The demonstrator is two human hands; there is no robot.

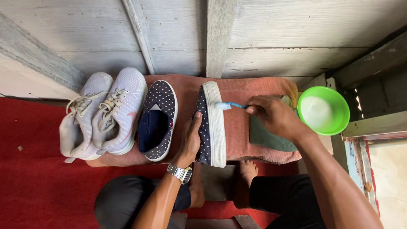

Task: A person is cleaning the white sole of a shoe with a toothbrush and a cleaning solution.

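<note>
Left hand (189, 142) hides part of the dotted shoe (204, 127); toothbrush (231, 105) handle hidden in right hand (275, 116)

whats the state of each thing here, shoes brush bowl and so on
dotted shoe on edge: tipped on its side, white sole up, steadied by left hand
toothbrush: in right hand, bristles on the sole
second dotted shoe: flat, opening up
grey sneakers: side by side, laced
green bowl: upright, white contents
</note>
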